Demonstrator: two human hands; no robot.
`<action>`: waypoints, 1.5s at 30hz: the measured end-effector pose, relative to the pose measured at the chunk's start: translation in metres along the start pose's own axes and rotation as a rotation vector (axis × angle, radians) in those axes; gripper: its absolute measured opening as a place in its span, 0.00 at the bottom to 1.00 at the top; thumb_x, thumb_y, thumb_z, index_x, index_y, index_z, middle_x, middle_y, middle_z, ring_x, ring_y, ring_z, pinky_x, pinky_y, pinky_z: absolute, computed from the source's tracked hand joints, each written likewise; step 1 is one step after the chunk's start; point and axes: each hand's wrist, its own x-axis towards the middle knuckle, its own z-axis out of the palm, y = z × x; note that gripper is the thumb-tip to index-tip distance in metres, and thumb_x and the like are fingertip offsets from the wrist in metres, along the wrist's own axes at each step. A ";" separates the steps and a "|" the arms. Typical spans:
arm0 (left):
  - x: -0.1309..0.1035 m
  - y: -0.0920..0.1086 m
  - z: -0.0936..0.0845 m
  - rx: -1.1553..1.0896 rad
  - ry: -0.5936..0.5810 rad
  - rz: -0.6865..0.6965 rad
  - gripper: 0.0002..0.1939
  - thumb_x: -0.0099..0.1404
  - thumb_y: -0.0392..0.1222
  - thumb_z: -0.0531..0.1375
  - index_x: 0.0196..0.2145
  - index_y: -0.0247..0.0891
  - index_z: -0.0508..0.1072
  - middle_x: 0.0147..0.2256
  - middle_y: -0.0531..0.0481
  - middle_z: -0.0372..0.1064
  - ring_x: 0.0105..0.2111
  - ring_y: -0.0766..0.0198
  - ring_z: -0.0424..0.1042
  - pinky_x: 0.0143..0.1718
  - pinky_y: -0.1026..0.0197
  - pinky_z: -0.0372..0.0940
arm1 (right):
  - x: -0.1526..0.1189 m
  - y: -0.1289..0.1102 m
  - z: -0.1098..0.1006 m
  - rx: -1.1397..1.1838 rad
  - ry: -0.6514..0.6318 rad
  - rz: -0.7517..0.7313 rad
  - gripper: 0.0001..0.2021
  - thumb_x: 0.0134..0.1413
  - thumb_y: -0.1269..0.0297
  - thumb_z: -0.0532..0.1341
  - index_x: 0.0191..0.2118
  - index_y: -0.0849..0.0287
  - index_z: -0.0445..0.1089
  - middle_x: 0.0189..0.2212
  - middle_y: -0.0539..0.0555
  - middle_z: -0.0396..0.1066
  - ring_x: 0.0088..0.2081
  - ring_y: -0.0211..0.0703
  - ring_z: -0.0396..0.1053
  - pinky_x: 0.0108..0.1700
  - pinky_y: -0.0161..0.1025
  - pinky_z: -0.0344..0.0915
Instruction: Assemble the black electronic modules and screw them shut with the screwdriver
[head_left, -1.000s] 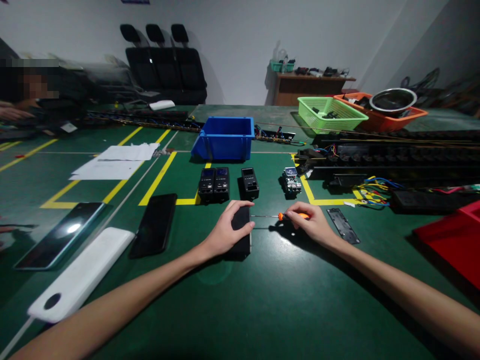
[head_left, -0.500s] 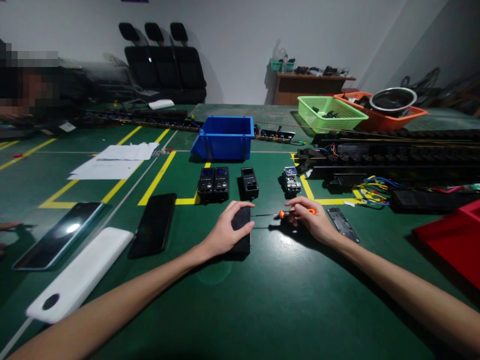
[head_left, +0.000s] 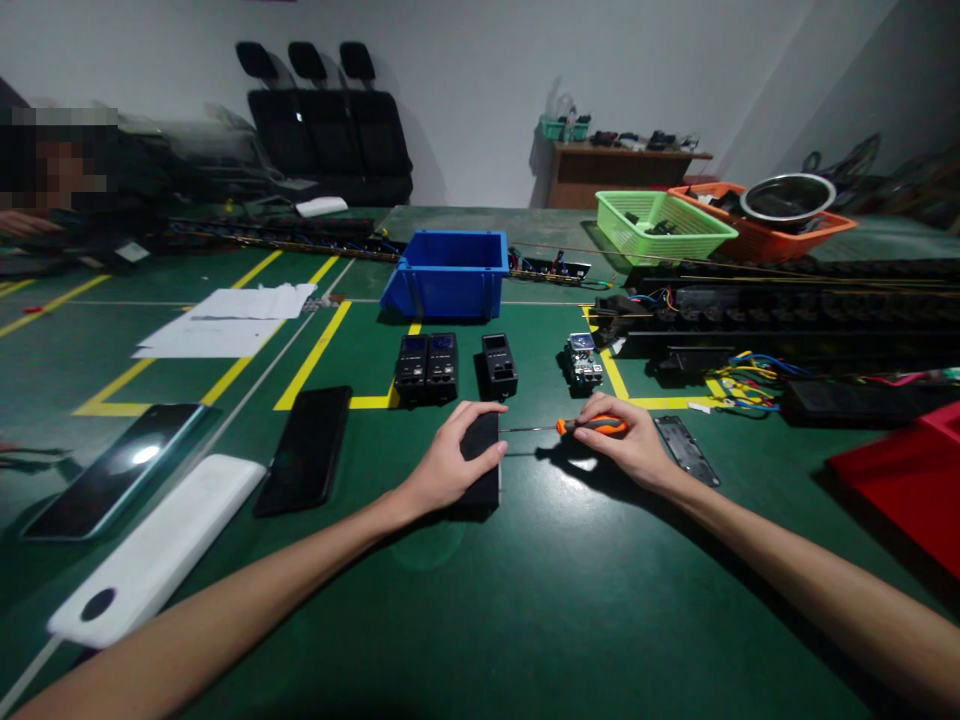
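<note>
My left hand (head_left: 455,455) is closed over a black box-shaped case (head_left: 481,480) on the green table, thumb and fingers around its top. In my right hand (head_left: 619,440) is an orange-and-black screwdriver (head_left: 596,427), held level. Its thin shaft points left and its tip meets the right side of the case; the exact contact spot is too small to make out. Beyond my hands stand a pair of black modules (head_left: 427,368), a black housing (head_left: 499,366) and a bare circuit board assembly (head_left: 583,362). A flat black cover (head_left: 686,450) lies beside my right wrist.
A blue bin (head_left: 450,275) stands behind the modules. Two phones, a black one (head_left: 306,450) and a shiny one (head_left: 116,470), and a white power bank-like slab (head_left: 157,550) lie left. A red bin (head_left: 900,480) and wired black strips (head_left: 795,345) are right. Another person sits far left.
The fingers of my right hand have shifted around the screwdriver's handle, so more of the orange grip shows. My left hand and the case stay nearly in place.
</note>
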 end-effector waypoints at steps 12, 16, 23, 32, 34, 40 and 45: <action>0.000 -0.001 0.000 0.007 0.006 0.008 0.20 0.66 0.47 0.58 0.53 0.41 0.66 0.49 0.45 0.64 0.48 0.56 0.66 0.51 0.54 0.60 | -0.002 -0.004 0.004 -0.013 0.018 0.159 0.12 0.52 0.54 0.65 0.38 0.57 0.71 0.30 0.51 0.70 0.28 0.38 0.67 0.29 0.35 0.65; 0.000 -0.002 0.001 0.009 0.010 0.013 0.19 0.66 0.46 0.58 0.53 0.41 0.66 0.49 0.46 0.64 0.48 0.57 0.66 0.52 0.54 0.60 | 0.000 -0.002 0.001 -0.065 0.058 0.024 0.11 0.49 0.58 0.69 0.34 0.56 0.70 0.33 0.51 0.69 0.36 0.42 0.69 0.39 0.40 0.67; 0.000 -0.002 0.000 0.015 0.009 0.010 0.19 0.66 0.46 0.58 0.53 0.40 0.66 0.49 0.46 0.64 0.48 0.57 0.66 0.52 0.55 0.60 | 0.001 -0.003 0.001 -0.024 0.005 0.070 0.11 0.50 0.58 0.68 0.37 0.56 0.72 0.35 0.52 0.70 0.36 0.41 0.69 0.39 0.39 0.66; -0.001 -0.003 0.001 0.008 0.011 0.013 0.19 0.66 0.47 0.57 0.53 0.40 0.66 0.49 0.45 0.64 0.48 0.56 0.66 0.52 0.54 0.60 | -0.001 -0.004 0.006 0.058 0.034 0.229 0.14 0.52 0.54 0.65 0.41 0.57 0.70 0.28 0.49 0.68 0.24 0.35 0.65 0.25 0.33 0.63; -0.001 -0.003 0.001 0.011 0.010 0.013 0.19 0.66 0.47 0.57 0.53 0.40 0.66 0.49 0.45 0.64 0.48 0.56 0.66 0.52 0.54 0.60 | -0.001 -0.004 0.004 0.008 0.074 0.171 0.15 0.49 0.55 0.68 0.41 0.56 0.70 0.32 0.51 0.70 0.28 0.37 0.67 0.30 0.36 0.66; -0.001 -0.004 0.001 0.010 0.016 0.011 0.20 0.65 0.48 0.57 0.53 0.41 0.66 0.49 0.45 0.64 0.48 0.56 0.66 0.52 0.53 0.61 | 0.000 -0.003 0.000 -0.024 0.087 0.113 0.16 0.44 0.57 0.71 0.39 0.55 0.70 0.35 0.51 0.70 0.35 0.42 0.69 0.38 0.40 0.68; -0.001 -0.003 0.000 -0.002 0.013 0.016 0.19 0.66 0.47 0.57 0.53 0.41 0.66 0.49 0.46 0.64 0.48 0.57 0.65 0.52 0.55 0.60 | 0.000 -0.005 0.004 0.089 0.005 0.201 0.12 0.54 0.54 0.64 0.35 0.57 0.70 0.27 0.49 0.69 0.26 0.37 0.66 0.29 0.36 0.65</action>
